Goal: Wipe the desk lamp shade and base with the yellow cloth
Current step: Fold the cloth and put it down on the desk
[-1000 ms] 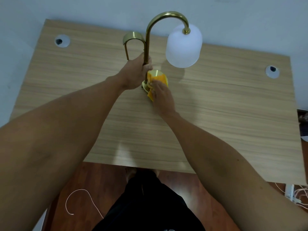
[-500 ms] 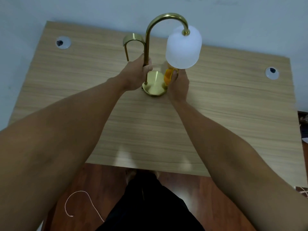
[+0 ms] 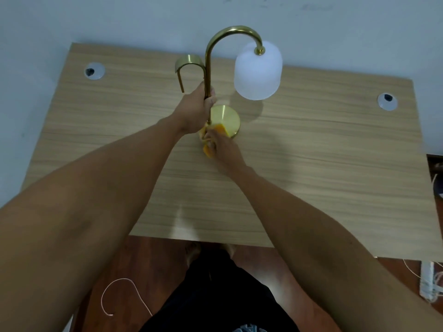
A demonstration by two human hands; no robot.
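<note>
I am seeing my left hand [image 3: 195, 113] gripping the brass lamp stem [image 3: 207, 75] low down, while my right hand [image 3: 221, 147] is pressing the yellow cloth [image 3: 219, 128] against the near edge of the round base [image 3: 227, 117] on the wooden desk [image 3: 311, 152]; the white shade [image 3: 257, 73] is hanging at right.

A home study or small office: a light wood-grain tabletop [image 3: 311, 164] stands against a plain pale wall [image 3: 96, 20], with round cable grommets [image 3: 95, 71] near its far left and far right corners, reddish wood flooring [image 3: 153, 259] below, and loose white cords [image 3: 431, 281] beside its right edge
</note>
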